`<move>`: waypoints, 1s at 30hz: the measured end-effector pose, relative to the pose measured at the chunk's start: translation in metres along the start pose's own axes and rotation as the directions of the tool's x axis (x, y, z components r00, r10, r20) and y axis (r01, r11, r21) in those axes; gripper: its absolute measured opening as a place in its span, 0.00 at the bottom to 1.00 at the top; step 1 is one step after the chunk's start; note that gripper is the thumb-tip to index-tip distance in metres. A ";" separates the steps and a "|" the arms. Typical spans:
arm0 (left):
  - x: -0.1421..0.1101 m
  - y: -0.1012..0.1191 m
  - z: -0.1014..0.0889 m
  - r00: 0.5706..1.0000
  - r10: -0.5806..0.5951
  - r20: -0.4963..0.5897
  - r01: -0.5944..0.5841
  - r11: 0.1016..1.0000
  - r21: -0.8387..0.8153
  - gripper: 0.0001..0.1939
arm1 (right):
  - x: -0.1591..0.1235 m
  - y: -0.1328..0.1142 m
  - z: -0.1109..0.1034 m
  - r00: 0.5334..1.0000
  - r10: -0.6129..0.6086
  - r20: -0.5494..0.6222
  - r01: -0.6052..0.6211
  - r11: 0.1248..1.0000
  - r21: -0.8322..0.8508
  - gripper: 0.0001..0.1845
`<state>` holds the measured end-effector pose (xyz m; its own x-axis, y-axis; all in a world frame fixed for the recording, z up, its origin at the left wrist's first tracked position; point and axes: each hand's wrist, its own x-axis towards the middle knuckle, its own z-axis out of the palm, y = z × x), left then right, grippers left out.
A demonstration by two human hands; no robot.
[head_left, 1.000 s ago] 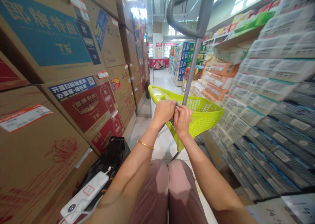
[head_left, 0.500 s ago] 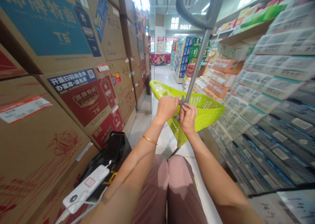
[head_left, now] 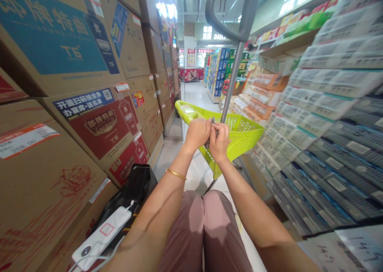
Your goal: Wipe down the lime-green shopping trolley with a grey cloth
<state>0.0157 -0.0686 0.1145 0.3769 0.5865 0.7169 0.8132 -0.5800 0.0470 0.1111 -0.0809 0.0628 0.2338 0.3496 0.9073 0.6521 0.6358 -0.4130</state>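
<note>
My left hand (head_left: 197,132) and my right hand (head_left: 220,141) meet in front of the yellow-green plastic basket (head_left: 243,144) of a shopping trolley. Both are closed, fingers pinching a small crumpled grey cloth (head_left: 213,121). Most of the cloth is hidden behind the fingers, so its full shape cannot be told. Just beyond my right hand, the trolley's grey metal pole (head_left: 232,82) rises at a slant to a looped grey handle (head_left: 227,28). Holes pierce the basket's far wall.
Stacked liquor cartons (head_left: 104,122) wall the left side. Below them lie a black bag (head_left: 136,180) and a white power bank (head_left: 103,236) with cables. Wrapped packs (head_left: 317,116) are piled along the right. The tiled aisle (head_left: 194,90) runs ahead between shelves.
The trolley and both hands appear slightly further left in view. My hands have drawn closer together, and less of the grey cloth shows between the fingers.
</note>
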 end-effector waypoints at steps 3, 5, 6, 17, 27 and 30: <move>-0.001 -0.004 0.002 0.999 0.036 -0.016 -0.036 0.999 0.008 0.26 | -0.009 0.020 -0.001 0.996 -0.085 0.016 0.086 0.994 -0.068 0.11; -0.001 -0.006 0.003 0.999 0.050 -0.016 -0.050 0.999 0.015 0.26 | -0.013 0.035 -0.004 0.994 -0.105 0.022 0.107 0.989 -0.100 0.10; -0.001 -0.006 0.003 0.999 0.051 -0.014 -0.051 0.999 0.018 0.26 | -0.014 0.041 -0.006 0.993 -0.111 0.028 0.114 0.988 -0.107 0.10; 0.004 -0.002 0.006 1.000 0.020 -0.010 -0.020 1.000 0.006 0.26 | 0.007 -0.005 0.002 0.990 0.133 -0.052 -0.130 0.990 0.058 0.11; 0.004 -0.015 0.007 1.000 0.021 -0.019 -0.021 1.000 -0.024 0.27 | -0.010 0.041 0.009 0.995 -0.094 -0.017 0.093 0.994 -0.053 0.09; 0.004 -0.016 0.006 1.000 0.010 -0.010 -0.011 1.000 -0.022 0.29 | -0.011 0.050 0.002 0.991 -0.128 0.031 0.130 0.988 -0.088 0.08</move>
<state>0.0075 -0.0535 0.1126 0.3809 0.5749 0.7242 0.7992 -0.5986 0.0549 0.1398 -0.0520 0.0322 0.1258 0.2865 0.9498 0.7379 0.6129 -0.2826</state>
